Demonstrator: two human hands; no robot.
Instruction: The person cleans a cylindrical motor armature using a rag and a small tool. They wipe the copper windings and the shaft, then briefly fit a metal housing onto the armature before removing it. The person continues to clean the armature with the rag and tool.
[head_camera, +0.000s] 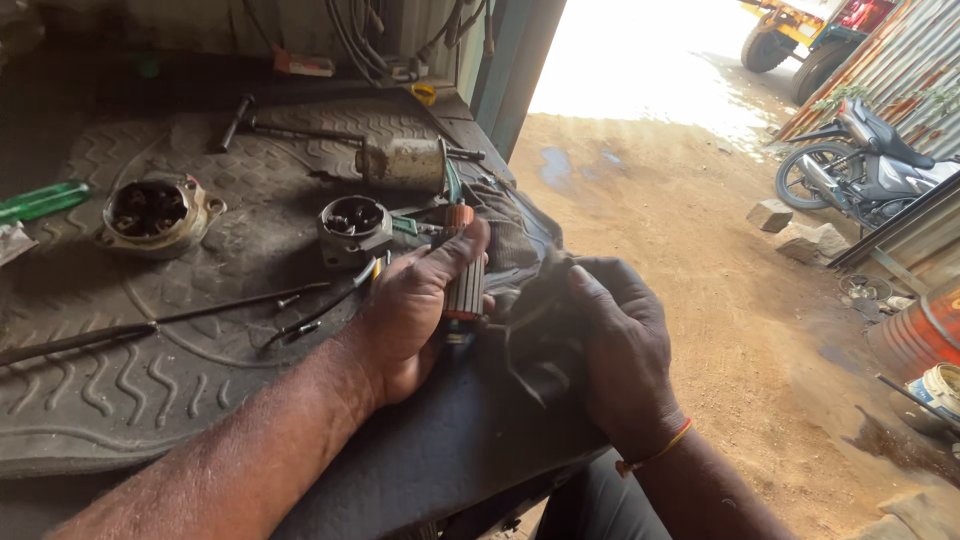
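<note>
Head view, left hand (415, 315) gripping armature (463, 275), right hand (620, 350) clutching cloth (530, 300)

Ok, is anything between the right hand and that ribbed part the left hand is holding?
Yes. A dark cloth is bunched between them: the right hand grips its folds, while the left hand holds the ribbed cylindrical part at the cloth's left edge. Nothing else visible intervenes.

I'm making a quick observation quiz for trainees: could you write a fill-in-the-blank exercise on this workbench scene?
1. The left hand holds a ribbed armature with an ____ band at its top.
2. The right hand grips a dark ____.
3. The parts lie on a black rubber ____ with wavy tread.
4. Outside on the dirt stands a parked ____.

Missing words: orange; cloth; mat; motorcycle
</note>
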